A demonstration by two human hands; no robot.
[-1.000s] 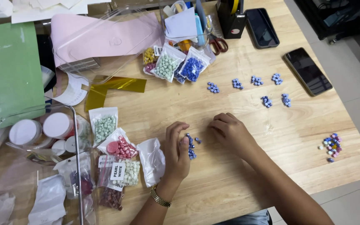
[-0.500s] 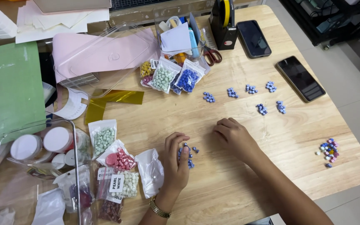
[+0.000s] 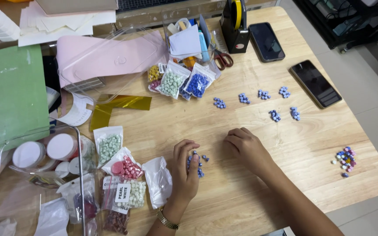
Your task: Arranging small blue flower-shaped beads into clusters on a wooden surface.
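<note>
My left hand [image 3: 183, 172] lies on the wooden table [image 3: 241, 196], its fingertips spread against a small loose pile of blue beads [image 3: 199, 165]. A gold watch [image 3: 167, 220] sits on that wrist. Just to the right, my right hand [image 3: 245, 148] rests knuckles up with its fingers curled under, close to the pile; whether anything is inside it is hidden. Several small clusters of the same blue beads [image 3: 243, 98] lie in two rows farther back.
Small bags of beads [image 3: 183, 83] lean at the back centre, and others [image 3: 120, 168] lie left of my left hand beside a white bag [image 3: 159, 181]. Two phones [image 3: 315, 83], a tape dispenser [image 3: 235, 22], scissors [image 3: 224, 59], mixed-colour beads [image 3: 345, 159] and a clear box [image 3: 31, 175] surround them.
The view has tilted, so everything sits lower in the picture. My left fingers have closed in slightly on the blue pile. My right hand stays beside it.
</note>
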